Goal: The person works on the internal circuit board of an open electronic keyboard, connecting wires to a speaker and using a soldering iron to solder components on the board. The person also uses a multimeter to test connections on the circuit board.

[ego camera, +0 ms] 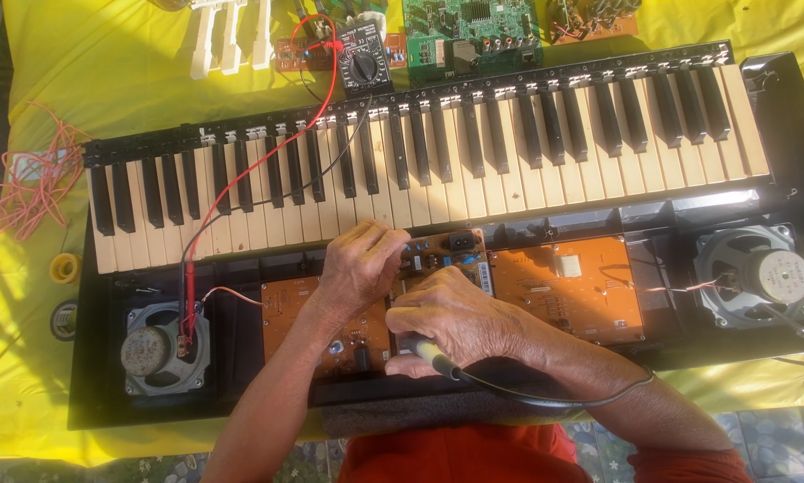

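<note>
Right hand is clenched round a soldering iron, handle trailing back toward the body; the small circuit board sits just ahead of the fingers, left hand pinching at it.

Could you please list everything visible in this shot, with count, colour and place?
Keyboard: one, black case opened, cream and black keys, across the middle.
Circuit boards in the case: several, orange-brown, below the keys.
Speakers: two, grey, left end and right end of the case.
Multimeter: one, black, above the keys; its red and black leads cross the keys to the left speaker.
Green circuit board: one, top centre.
Loose white keys: a few, top left.
Wire bundle: one, pink-red, far left.
Cloth: one, yellow, underneath.
Left hand: on the central board.
Right hand: holds a corded tool, yellowish grip, over the board.
</note>
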